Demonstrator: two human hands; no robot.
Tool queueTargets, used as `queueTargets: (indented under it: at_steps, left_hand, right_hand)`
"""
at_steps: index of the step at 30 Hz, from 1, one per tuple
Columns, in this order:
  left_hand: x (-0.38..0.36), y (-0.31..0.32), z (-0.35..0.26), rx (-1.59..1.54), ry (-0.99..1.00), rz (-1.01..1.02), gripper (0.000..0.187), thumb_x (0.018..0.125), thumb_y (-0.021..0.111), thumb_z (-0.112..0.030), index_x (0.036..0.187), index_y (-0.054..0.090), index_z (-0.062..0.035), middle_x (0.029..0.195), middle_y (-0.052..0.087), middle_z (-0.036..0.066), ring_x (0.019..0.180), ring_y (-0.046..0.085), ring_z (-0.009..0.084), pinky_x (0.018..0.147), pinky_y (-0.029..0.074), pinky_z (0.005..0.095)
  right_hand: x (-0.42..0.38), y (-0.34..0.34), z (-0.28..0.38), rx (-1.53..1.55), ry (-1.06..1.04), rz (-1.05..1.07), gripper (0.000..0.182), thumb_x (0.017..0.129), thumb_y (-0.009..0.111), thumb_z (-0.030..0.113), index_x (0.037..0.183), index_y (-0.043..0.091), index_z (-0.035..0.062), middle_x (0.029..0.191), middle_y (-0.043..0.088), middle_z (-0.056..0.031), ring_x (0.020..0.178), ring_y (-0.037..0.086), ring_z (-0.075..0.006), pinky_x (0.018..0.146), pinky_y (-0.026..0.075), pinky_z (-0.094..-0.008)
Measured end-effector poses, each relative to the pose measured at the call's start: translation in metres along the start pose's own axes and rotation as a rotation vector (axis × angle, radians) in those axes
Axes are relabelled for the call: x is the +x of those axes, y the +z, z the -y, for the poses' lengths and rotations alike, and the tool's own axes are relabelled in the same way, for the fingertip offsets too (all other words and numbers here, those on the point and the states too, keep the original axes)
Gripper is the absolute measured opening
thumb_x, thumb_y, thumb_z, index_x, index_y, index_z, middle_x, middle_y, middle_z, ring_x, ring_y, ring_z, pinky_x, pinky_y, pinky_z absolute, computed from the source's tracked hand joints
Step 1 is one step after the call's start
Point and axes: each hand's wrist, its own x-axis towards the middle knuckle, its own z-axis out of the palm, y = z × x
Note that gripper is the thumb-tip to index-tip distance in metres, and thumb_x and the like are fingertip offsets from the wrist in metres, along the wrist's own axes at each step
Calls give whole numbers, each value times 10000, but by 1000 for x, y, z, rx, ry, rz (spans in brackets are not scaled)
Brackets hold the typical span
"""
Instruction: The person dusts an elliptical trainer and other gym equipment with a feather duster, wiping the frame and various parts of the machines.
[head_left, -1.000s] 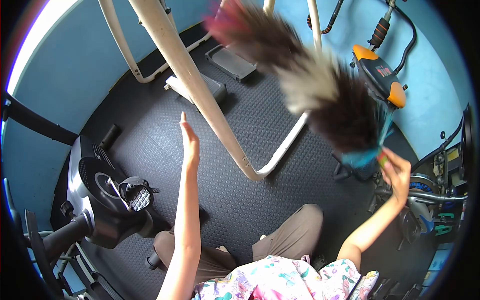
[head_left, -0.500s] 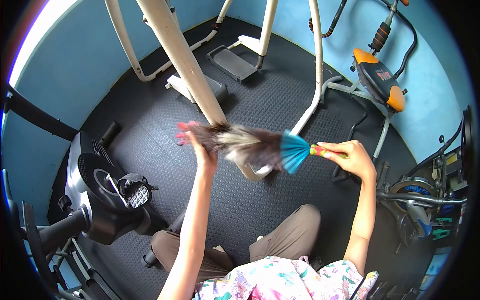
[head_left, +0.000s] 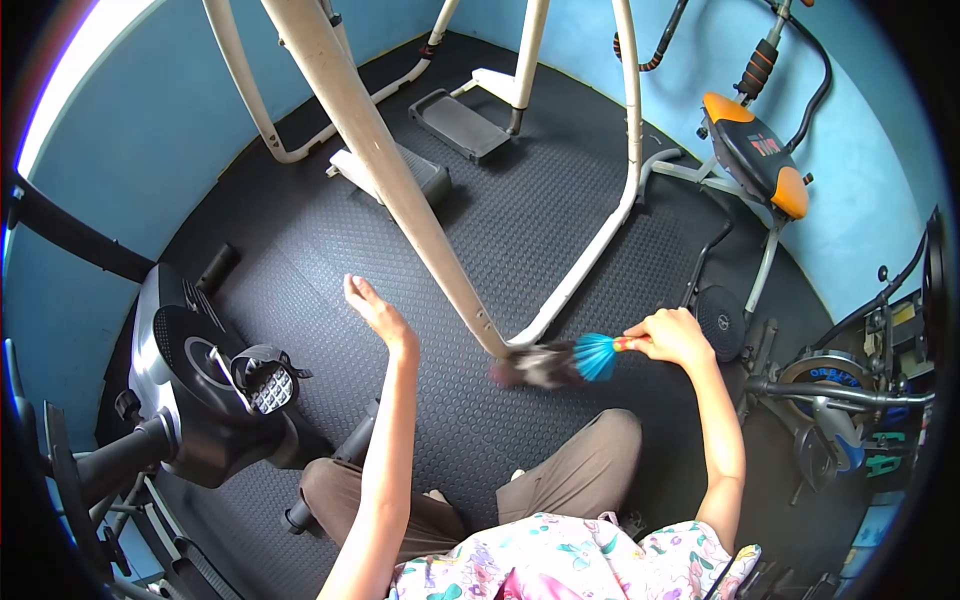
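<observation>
1. Dropped since half a second ago: feather duster (head_left: 562, 360), down from mid-scene height to the near bend of the cream frame tube (head_left: 400, 190); left hand (head_left: 372, 308) let go of the feathers and drawn aside to the left.
2. Largest first: studded dark floor mat (head_left: 520, 220) underfoot, blue wall around, cream frame rising from near centre to far left.
3. Exercise bike (head_left: 200, 370) at near left, pedal toward the person; orange-padded bench (head_left: 755, 150) at far right; weight machine at right edge, partly cut off.
4. Right hand (head_left: 668, 338) closed round the duster's red handle, blue collar and dark feathers pointing left, tips blurred against the tube's low bend.
5. Left hand open, palm up, fingers spread, holding nothing, well apart from the duster.
6. Judged progress: dusting under way at the frame's bottom bend; upper tube, far pedals, bike and bench not visibly touched, though impossible to tell dust from here.
</observation>
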Motion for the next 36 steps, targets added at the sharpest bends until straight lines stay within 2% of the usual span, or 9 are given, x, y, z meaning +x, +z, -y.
queueTargets:
  at_steps: [6, 10, 12, 14, 19, 22, 28, 32, 36]
  left_hand:
    - [-14, 14, 10, -144, -109, 256, 581, 912, 385, -461, 1307, 306, -42, 1306, 373, 141, 1162, 430, 249, 982, 330, 403]
    - [-19, 36, 8, -111, -50, 395, 541, 905, 448, -411, 1278, 339, -35, 1261, 428, 134, 1115, 464, 222, 948, 354, 365]
    - [-19, 46, 3, 126, 57, 510, 497, 903, 463, -391, 1230, 369, -28, 1128, 517, 130, 1027, 505, 195, 898, 385, 347]
    - [-20, 61, 14, -68, 51, 519, 415, 897, 497, -334, 1154, 406, -21, 934, 577, 110, 870, 556, 172, 798, 439, 327]
    - [-20, 71, 27, -122, 91, 415, 277, 891, 522, -254, 1015, 441, -20, 756, 577, 86, 663, 579, 146, 618, 477, 272]
    - [-25, 78, 24, -59, 169, 353, 264, 901, 502, -280, 939, 447, -25, 714, 567, 83, 630, 573, 150, 602, 483, 279]
    - [-31, 89, 21, 92, 285, 184, 214, 786, 664, -120, 846, 479, -28, 683, 565, 65, 575, 548, 121, 566, 462, 254]
    - [-29, 90, 29, 89, 281, 146, 219, 736, 699, -75, 819, 504, -21, 703, 547, 44, 587, 535, 105, 565, 451, 231]
    - [-31, 93, 26, 85, 290, 158, 215, 738, 682, -61, 823, 489, -23, 683, 548, 51, 572, 536, 107, 567, 454, 231]
  right_hand:
    - [-35, -43, -23, 202, 283, -129, 251, 740, 639, 368, 918, 691, 200, 793, 657, -80, 750, 642, -240, 700, 506, -317]
    - [-63, -16, -56, 601, 188, -425, 249, 800, 641, 181, 999, 646, 31, 848, 680, -58, 682, 616, -94, 623, 481, -248]
    - [-70, -1, -57, 849, 340, -385, 269, 813, 628, 171, 1030, 621, 11, 986, 646, -123, 902, 617, -159, 798, 480, -286]
    - [-64, 38, -56, 923, 341, -320, 280, 832, 610, 175, 1053, 607, 5, 1031, 630, -128, 945, 592, -151, 833, 461, -273]
    - [-46, 165, -52, 941, 304, -32, 272, 824, 617, 230, 1063, 621, 100, 1024, 624, -88, 949, 597, -134, 825, 467, -256]
    - [-42, 255, -73, 932, 322, -184, 285, 838, 601, 231, 1073, 612, 70, 1013, 627, -107, 947, 602, -145, 809, 472, -260]
    - [-28, 281, -59, 1152, 604, -342, 323, 861, 574, 226, 1116, 576, 29, 1085, 598, -129, 981, 584, -161, 832, 464, -266]
    - [-44, 303, -53, 1041, 295, -198, 257, 853, 567, 174, 1087, 606, 76, 1058, 610, -111, 995, 586, -202, 843, 461, -280]
    - [-15, 311, -84, 1020, 425, -304, 274, 854, 564, 153, 1111, 585, 59, 1082, 596, -121, 1067, 534, -188, 918, 415, -298]
